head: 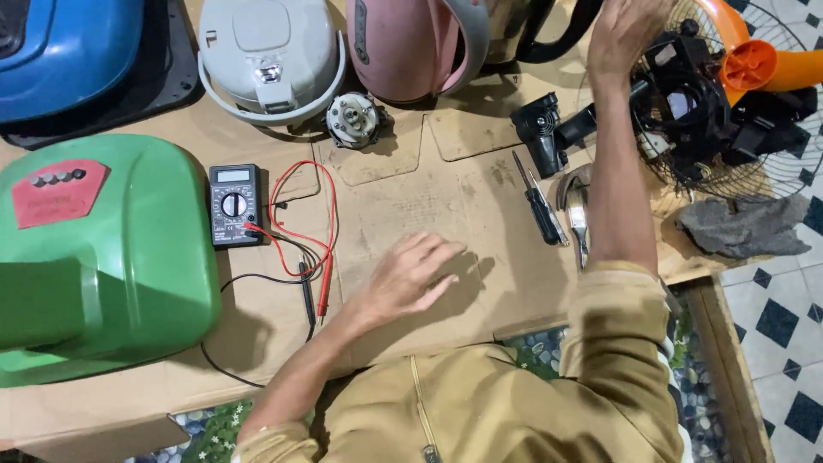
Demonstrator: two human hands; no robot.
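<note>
My left hand (410, 276) rests flat on the brown cardboard sheet (403, 184), fingers apart, holding nothing. To its left lie a black multimeter (234, 204) and its red and black test leads (309, 257). My right hand (621, 34) reaches to the far right, up at the black fan motor housing (681, 94) on the wire fan guard (771, 171). Its fingers are cut off by the top edge, so its grasp is unclear. A black-handled screwdriver (540, 206) and pliers (576, 214) lie beside my right forearm.
A green appliance cover (103, 257) fills the left. A blue housing (69, 51), white rice cooker (270, 56), small motor (353, 120) and pink helmet-like shell (403, 43) line the back. An orange fan blade (754, 64), grey rag (746, 227) and tiled floor (784, 326) are on the right.
</note>
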